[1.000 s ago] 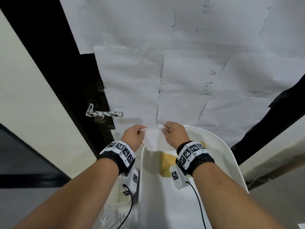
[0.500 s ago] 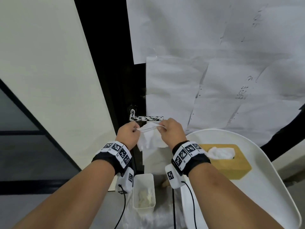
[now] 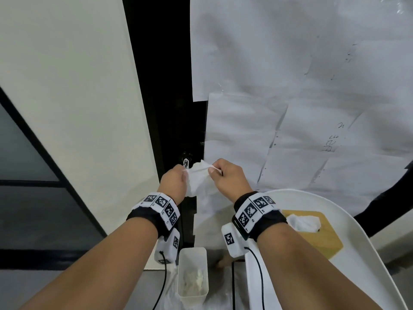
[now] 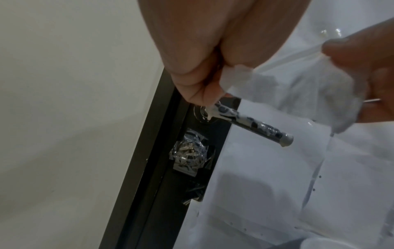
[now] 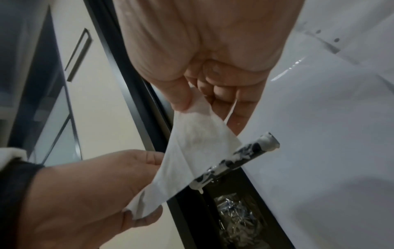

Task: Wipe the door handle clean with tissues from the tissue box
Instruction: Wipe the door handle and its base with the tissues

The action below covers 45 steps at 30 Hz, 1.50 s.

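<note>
A: Where do we stand; have we started wiping?

B: Not quite, we judge; we have a tissue stretched between both hands just in front of the handle, which sticks out rightward from the dark door edge and is smeared with white paste along its bar and far tip; in the right wrist view the sheet overlaps the near part of the bar, though we cannot tell whether it touches.

A: And the hands?

B: Our left hand pinches the left edge of the tissue between thumb and curled fingers, close by the handle's root; our right hand pinches the other corner between thumb and forefinger, the remaining fingers folded in; neither hand is on the metal itself.

A: So what does the next move call for?

B: Laying the sheet over the bar, closing it round, and drawing it along toward the tip; the paste looks wet, so one tissue may not do; the box sits near right on the white chair with another sheet standing up.
</note>
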Each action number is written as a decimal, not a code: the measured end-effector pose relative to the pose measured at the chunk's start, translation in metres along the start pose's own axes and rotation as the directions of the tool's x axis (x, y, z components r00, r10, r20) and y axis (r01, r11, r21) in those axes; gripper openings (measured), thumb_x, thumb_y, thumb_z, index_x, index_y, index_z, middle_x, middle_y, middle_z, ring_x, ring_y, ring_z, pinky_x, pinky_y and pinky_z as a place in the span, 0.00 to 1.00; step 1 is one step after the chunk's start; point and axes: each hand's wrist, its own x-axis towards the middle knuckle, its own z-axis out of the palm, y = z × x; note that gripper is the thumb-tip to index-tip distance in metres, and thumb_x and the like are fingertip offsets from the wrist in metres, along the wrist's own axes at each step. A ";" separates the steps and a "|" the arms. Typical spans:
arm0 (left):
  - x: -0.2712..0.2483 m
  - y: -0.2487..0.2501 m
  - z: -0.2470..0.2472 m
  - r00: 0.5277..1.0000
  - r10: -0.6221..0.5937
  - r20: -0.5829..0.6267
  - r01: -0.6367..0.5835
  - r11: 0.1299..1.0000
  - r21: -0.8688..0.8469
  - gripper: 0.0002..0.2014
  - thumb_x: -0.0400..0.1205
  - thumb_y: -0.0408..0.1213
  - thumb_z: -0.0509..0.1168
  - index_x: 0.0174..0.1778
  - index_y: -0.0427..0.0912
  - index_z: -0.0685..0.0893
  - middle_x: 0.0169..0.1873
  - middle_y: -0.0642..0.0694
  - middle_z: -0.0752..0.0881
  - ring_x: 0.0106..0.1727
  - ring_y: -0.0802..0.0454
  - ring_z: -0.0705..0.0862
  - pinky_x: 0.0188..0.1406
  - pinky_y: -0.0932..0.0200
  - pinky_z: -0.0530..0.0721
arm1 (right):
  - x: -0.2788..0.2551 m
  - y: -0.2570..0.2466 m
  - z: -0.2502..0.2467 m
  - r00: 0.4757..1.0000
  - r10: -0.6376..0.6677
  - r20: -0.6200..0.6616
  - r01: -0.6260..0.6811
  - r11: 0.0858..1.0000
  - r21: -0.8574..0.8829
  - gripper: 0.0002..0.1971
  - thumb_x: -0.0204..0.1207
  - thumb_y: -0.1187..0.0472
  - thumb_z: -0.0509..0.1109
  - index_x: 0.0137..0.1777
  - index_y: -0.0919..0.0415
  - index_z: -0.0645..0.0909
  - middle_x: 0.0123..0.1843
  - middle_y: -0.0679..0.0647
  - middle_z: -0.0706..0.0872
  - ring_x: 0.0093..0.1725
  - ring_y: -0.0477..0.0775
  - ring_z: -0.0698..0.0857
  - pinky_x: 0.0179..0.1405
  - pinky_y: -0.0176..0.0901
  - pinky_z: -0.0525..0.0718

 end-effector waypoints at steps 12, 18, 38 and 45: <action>0.010 0.015 0.004 0.978 0.026 -0.208 -0.032 0.999 -0.027 0.13 0.84 0.32 0.56 0.60 0.43 0.82 0.52 0.41 0.83 0.49 0.45 0.83 0.48 0.59 0.78 | 0.008 0.001 -0.043 0.988 -0.015 -0.157 0.044 0.982 0.184 0.10 0.79 0.55 0.61 0.44 0.60 0.79 0.35 0.48 0.79 0.34 0.45 0.76 0.32 0.32 0.74; 0.020 0.009 0.001 0.928 -0.064 -0.368 0.017 0.991 -0.130 0.17 0.80 0.31 0.65 0.65 0.41 0.79 0.62 0.40 0.77 0.59 0.46 0.82 0.57 0.62 0.76 | 0.009 0.003 -0.049 0.961 0.019 -0.276 0.039 0.978 0.203 0.09 0.78 0.57 0.61 0.40 0.62 0.76 0.31 0.48 0.75 0.31 0.49 0.73 0.32 0.39 0.73; 0.049 -0.028 -0.013 0.825 -0.162 -0.542 0.044 0.973 -0.224 0.24 0.78 0.33 0.69 0.66 0.36 0.67 0.63 0.35 0.71 0.55 0.36 0.79 0.51 0.44 0.82 | 0.029 0.039 0.011 0.995 -0.081 -0.066 0.053 0.935 -0.350 0.12 0.80 0.57 0.65 0.56 0.57 0.87 0.57 0.58 0.79 0.51 0.59 0.83 0.51 0.51 0.84; 0.051 -0.040 -0.012 0.846 -0.060 -0.530 -0.012 0.991 -0.132 0.24 0.77 0.32 0.69 0.66 0.35 0.67 0.60 0.34 0.71 0.54 0.38 0.77 0.52 0.44 0.82 | 0.032 0.044 0.026 0.988 -0.153 0.034 0.139 0.752 -0.645 0.07 0.75 0.71 0.64 0.51 0.65 0.80 0.53 0.59 0.74 0.51 0.61 0.76 0.35 0.50 0.77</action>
